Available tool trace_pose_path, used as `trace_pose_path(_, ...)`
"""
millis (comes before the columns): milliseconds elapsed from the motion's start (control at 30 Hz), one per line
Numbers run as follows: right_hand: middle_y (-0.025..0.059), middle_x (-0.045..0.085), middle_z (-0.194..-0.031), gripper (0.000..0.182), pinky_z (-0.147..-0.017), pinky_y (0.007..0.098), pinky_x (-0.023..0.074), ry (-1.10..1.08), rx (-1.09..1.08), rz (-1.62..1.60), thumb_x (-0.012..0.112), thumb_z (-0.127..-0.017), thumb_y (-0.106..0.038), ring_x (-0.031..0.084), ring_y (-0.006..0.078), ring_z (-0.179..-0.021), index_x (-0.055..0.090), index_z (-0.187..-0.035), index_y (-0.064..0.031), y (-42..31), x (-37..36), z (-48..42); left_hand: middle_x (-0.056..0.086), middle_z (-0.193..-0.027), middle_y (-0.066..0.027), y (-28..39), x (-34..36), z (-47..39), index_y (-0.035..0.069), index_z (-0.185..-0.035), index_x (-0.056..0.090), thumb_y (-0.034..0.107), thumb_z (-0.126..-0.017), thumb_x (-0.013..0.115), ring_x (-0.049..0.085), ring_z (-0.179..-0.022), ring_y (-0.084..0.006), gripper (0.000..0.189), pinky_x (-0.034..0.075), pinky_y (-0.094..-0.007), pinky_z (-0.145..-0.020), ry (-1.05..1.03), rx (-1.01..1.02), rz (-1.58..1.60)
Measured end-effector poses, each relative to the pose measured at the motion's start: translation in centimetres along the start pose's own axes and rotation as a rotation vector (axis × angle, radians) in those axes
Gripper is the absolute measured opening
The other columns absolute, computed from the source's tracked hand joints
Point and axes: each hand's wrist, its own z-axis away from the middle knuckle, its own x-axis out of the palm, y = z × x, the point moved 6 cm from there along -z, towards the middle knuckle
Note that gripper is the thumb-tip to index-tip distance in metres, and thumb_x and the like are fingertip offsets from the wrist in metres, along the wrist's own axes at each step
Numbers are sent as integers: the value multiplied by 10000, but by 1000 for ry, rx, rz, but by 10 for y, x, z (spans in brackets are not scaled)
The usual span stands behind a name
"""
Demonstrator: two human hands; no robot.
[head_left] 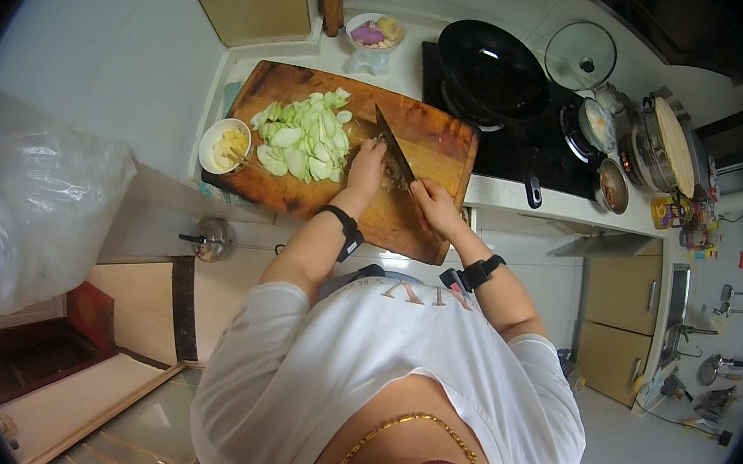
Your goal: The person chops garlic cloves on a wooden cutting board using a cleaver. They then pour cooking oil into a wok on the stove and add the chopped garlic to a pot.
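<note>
My right hand [437,207] grips the handle of a kitchen knife [393,141], its dark blade slanting up and left over a wooden cutting board [441,135]. Close against the blade's left side is my left hand [367,168], fingers bent down towards the board. Small brownish chopped bits [396,170] lie around the blade; what sits under my left fingers is hidden. A heap of pale green vegetable slices [307,133] covers the board's left part. At its left edge stands a white bowl [206,161] of yellow food with chopsticks in it.
Behind the board is a bowl of peeled vegetables [375,31]. To the right, a black wok [491,69] sits on the gas hob [511,145], with a glass lid [580,56], a small metal bowl [612,186] and a steamer [668,146] beyond. A plastic bag [39,200] hangs at left.
</note>
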Motion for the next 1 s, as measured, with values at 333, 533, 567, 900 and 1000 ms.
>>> trace_pose_path(333,171,598,-714,366,-609,373,464,-18,129,74,476,-922,-337,597,289,-648,574,-969,12,-3,4,11,532,-934,-217,-7,10,-1,-30,-834,562,7,-787,457,543,-850,-389,120,456,-428,-726,-136,-42,-167)
trace_pose_path(533,207,597,-758,358,-690,389,441,16,-2,236,480,-915,-337,588,333,-751,576,-931,8,-5,4,7,545,-907,-209,-6,4,1,-22,-769,582,18,-779,477,561,-819,-374,113,464,-430,-724,-132,-25,-200)
trace_pose_path(567,208,597,-763,360,-686,389,441,10,6,235,480,-914,-339,588,334,-750,575,-930,7,-3,5,7,546,-905,-209,-6,4,1,-24,-759,582,11,-771,483,561,-818,-375,106,466,-429,-724,-118,-31,-187)
trace_pose_path(900,218,607,-792,380,-676,388,449,3,38,231,483,-909,-355,585,341,-741,577,-955,11,-5,10,14,544,-891,-214,-8,1,9,-31,-736,584,-36,-730,496,560,-808,-384,88,472,-426,-720,-113,-17,-242)
trace_pose_path(1000,208,603,-776,386,-670,380,452,19,-12,269,480,-912,-359,590,320,-732,577,-951,13,-8,10,16,542,-889,-216,-8,-1,10,-32,-732,575,-34,-732,499,560,-809,-382,75,469,-430,-719,-103,-22,-215)
